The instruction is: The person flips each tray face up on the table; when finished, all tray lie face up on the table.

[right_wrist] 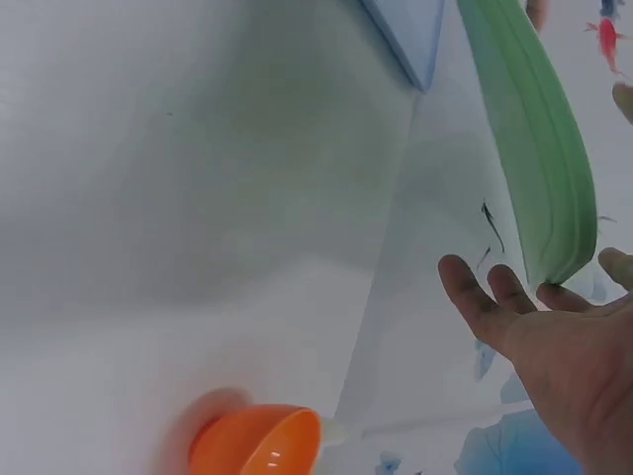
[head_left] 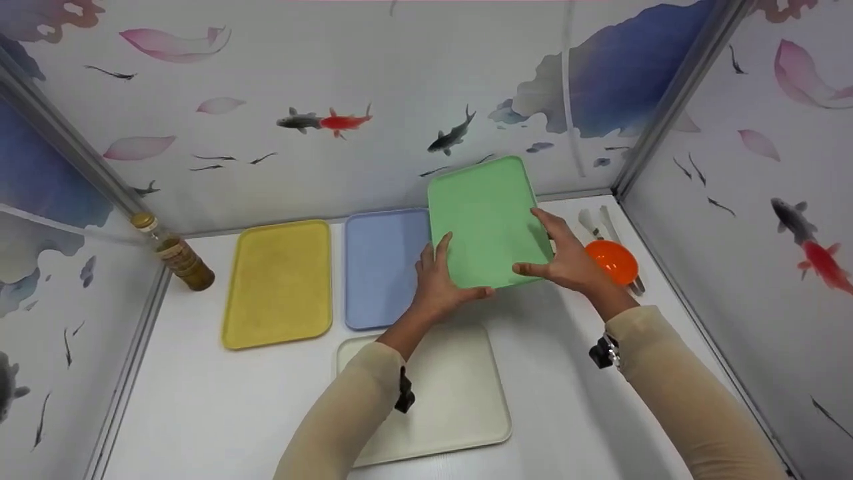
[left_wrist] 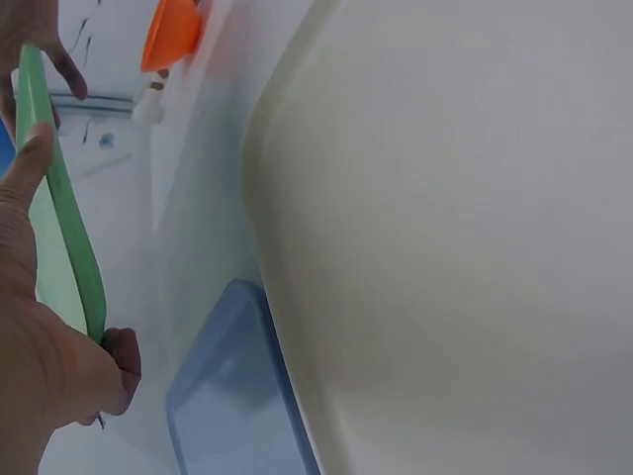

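A green tray (head_left: 490,223) is held up off the table with both hands, tilted, its far end raised near the back wall. My left hand (head_left: 440,290) grips its lower left corner, thumb along the near edge and fingers at the left side. At the right edge my right hand (head_left: 566,257) holds it between thumb and fingers; in the right wrist view several fingers spread away from the tray (right_wrist: 539,148). The green tray partly covers a blue tray (head_left: 383,267) lying on the table. Beneath my left forearm lies a cream tray (head_left: 446,393).
A yellow tray (head_left: 280,287) lies left of the blue one. An oil bottle (head_left: 183,260) with a yellow cap stands at the left wall. An orange bowl (head_left: 610,260) sits by light-coloured utensils (head_left: 610,223) at the right. Printed walls enclose the white table (head_left: 200,400).
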Available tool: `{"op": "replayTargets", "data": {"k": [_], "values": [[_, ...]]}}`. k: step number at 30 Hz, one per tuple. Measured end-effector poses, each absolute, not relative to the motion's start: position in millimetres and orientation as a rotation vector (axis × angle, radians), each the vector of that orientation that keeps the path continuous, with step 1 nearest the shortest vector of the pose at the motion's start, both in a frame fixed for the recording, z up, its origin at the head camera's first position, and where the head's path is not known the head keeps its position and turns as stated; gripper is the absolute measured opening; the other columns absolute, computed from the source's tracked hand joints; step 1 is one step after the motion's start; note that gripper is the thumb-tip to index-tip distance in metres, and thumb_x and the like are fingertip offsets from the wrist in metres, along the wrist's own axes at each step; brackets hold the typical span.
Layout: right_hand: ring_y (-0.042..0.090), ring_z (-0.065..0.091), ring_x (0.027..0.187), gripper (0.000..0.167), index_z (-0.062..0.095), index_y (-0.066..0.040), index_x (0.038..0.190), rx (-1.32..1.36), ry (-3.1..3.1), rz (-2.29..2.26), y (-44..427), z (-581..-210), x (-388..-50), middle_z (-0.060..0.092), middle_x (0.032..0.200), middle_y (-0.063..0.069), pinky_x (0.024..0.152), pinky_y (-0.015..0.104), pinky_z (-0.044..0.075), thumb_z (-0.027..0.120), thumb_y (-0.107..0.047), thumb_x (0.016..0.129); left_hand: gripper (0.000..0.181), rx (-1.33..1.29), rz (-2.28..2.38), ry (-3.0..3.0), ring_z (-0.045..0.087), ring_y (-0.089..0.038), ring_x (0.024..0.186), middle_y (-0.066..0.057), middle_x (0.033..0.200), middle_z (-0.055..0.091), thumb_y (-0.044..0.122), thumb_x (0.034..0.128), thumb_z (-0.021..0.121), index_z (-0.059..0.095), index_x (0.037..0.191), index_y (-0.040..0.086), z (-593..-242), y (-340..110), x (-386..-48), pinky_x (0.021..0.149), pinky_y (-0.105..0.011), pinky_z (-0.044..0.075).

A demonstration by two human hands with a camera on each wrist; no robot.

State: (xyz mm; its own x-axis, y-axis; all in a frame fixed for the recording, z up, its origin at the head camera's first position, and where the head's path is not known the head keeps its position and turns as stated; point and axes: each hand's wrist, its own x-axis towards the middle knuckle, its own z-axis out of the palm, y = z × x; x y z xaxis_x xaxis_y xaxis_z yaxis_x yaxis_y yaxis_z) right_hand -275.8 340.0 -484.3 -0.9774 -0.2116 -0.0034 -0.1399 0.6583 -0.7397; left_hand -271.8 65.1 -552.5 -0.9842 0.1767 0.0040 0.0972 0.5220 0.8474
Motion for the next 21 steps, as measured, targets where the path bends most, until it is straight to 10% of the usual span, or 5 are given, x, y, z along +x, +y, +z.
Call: {"op": "replayTargets", "data": {"k": [21], "values": [[0.064, 0.029, 0.155, 0.141, 0.016, -0.027, 0.178, -0.272, 2.811, -0.825, 353.4, -539.3, -273.1, 0.008, 0.181, 0.031, 0.115, 0.079, 0.044, 0.103, -0.053, 0.071, 0.115, 0.381, 0.923, 2.983, 0.02, -0.052, 0.166, -0.034, 0.176, 0.022, 0.064, 0.0748, 0.097, 0.044, 0.168, 0.023, -562.1, 83.7, -262.7, 0.128, -0.072, 0.029]]}}
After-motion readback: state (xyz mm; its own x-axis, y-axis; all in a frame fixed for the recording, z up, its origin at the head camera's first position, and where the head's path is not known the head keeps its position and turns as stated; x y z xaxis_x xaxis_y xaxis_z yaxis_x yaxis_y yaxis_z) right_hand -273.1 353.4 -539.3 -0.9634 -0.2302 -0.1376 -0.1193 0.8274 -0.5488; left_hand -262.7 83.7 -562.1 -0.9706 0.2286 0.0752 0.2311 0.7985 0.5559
